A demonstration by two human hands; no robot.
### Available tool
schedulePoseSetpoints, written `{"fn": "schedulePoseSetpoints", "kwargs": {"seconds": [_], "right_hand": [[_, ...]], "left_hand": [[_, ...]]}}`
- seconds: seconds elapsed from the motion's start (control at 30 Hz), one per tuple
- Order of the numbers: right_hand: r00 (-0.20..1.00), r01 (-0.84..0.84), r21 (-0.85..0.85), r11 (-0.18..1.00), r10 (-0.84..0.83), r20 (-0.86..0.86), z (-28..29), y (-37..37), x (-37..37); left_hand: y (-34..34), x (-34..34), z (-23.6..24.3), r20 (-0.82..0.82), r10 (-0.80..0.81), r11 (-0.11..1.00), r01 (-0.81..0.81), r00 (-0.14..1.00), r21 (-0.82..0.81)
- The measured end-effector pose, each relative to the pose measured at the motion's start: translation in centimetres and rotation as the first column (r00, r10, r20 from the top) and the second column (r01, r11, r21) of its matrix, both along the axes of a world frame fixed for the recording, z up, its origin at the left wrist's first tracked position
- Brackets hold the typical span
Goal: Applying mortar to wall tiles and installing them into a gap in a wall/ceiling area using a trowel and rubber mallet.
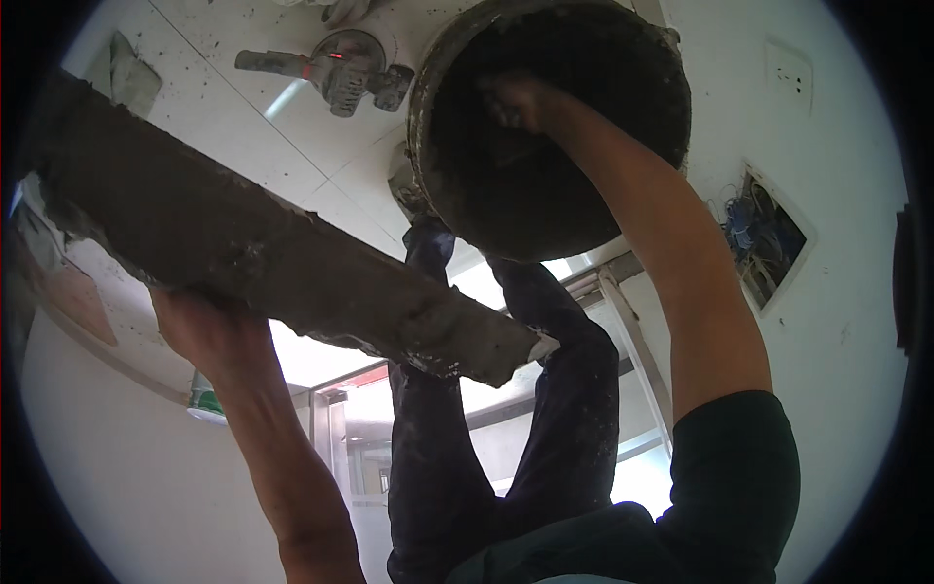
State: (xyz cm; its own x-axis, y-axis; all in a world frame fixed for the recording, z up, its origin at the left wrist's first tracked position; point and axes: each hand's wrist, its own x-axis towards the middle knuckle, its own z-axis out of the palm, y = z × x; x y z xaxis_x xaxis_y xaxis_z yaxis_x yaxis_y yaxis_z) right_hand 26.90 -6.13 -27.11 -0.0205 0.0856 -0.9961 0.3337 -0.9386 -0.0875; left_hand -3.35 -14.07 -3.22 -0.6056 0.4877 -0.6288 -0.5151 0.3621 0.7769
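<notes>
A long strip-shaped piece (263,258), its upper face coated in wet grey mortar, slants from the far left down to the middle, over my knees. My left hand (209,326) grips it along its near edge; most of the fingers are hidden beneath it. My right hand (520,102) reaches inside a large round bucket (420,127) with mortar-crusted rim and dark interior. Its fingers look curled, but shadow hides what they hold. A bare, pale corner shows at the strip's right end.
A dusty cordless power tool (348,70) with a round base and red light lies on the tiled floor (243,136) left of the bucket. On the right wall are a socket (789,76) and a recessed box with loose wires (759,229). Behind my legs stands a framed glass door (341,438).
</notes>
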Motion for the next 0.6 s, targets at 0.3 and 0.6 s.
{"fn": "schedulePoseSetpoints", "kwargs": {"seconds": [0.3, 0.6], "right_hand": [[0.929, -0.331, 0.432, 0.839, 0.37, -0.007, 1.1, -1.6, 1.6], [0.907, -0.282, 0.516, 0.809, 0.4, -0.133, 10.1, -3.6, 6.5]], "left_hand": [[0.3, 1.0, 0.2, -0.106, -0.067, 0.994, 0.057, 0.992, -0.092], [2.8, 2.1, 2.0, 0.067, -0.147, 0.976, 0.134, 0.987, 0.173]]}}
